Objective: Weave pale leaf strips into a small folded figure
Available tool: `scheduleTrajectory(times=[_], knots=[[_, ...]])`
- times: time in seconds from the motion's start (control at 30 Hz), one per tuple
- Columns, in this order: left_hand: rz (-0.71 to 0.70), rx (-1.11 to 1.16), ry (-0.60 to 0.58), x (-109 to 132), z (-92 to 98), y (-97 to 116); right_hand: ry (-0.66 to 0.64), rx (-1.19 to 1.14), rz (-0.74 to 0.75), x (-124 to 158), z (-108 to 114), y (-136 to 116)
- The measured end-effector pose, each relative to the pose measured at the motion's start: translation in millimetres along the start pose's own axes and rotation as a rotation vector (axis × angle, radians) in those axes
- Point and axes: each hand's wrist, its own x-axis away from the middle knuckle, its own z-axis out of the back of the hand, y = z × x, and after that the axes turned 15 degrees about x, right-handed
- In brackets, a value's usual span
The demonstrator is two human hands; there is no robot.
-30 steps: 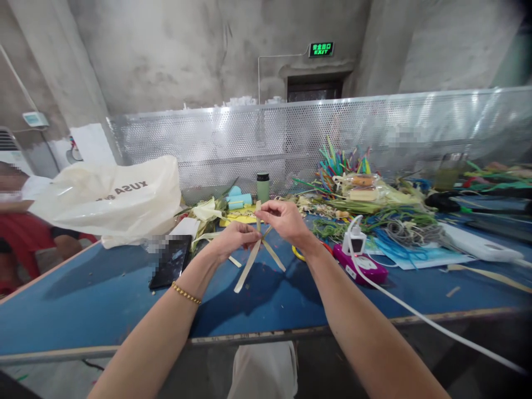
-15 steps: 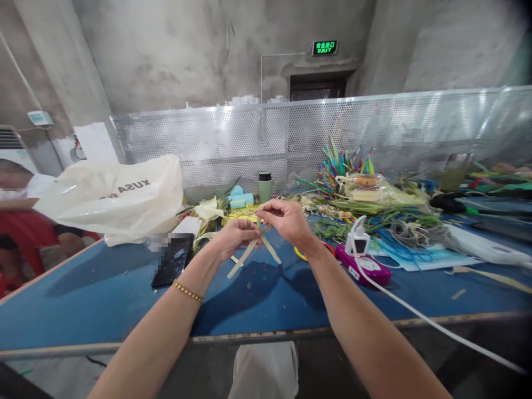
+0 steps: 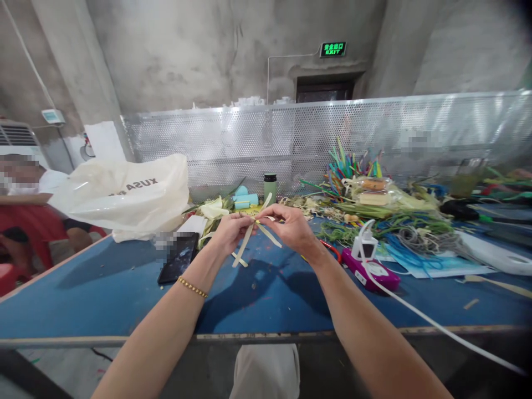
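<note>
Pale flat strips, like dried leaf (image 3: 269, 235), cross each other between my two hands above the blue table. My left hand (image 3: 233, 233) pinches them from the left, thumb and fingertips together, and one strip hangs down below it. From the right, my right hand (image 3: 294, 226) pinches the same strips close to the crossing. One end sticks up behind the fingers and another slants down to the right. A small yellowish spot shows at the crossing; the exact fold is too small to make out. A short loose strip (image 3: 240, 259) lies below my left hand.
A dark phone-like device (image 3: 179, 257) and a large white plastic bag (image 3: 124, 194) are on the left. A green bottle (image 3: 270, 189) stands behind. Right are red-handled scissors (image 3: 334, 250), a purple power strip (image 3: 369, 270) with a white cable, and coloured cords (image 3: 415, 241). A person sits far left.
My hands have come closer together at the crossing, and my right hand is slightly lower. A strip end now points up between them. The view has shifted slightly left.
</note>
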Motion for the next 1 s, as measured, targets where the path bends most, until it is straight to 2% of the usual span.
scheduleTrajectory(times=[0.2, 0.57, 0.73, 1.0], knots=[[-0.026, 0.084, 0.009, -4, 4.5, 0, -0.002, 0.027, 0.030, 0, -2, -1], [-0.026, 0.057, -0.027, 5, -5.1, 2, 0.089, 0.068, 0.056, 1, -2, -4], [-0.053, 0.060, -0.110, 4, -3.8, 0, 0.122, 0.078, 0.095, 0, -1, -4], [-0.050, 0.057, -0.069, 5, -5.8, 3, 0.134, 0.206, 0.188, -3, -3, 7]])
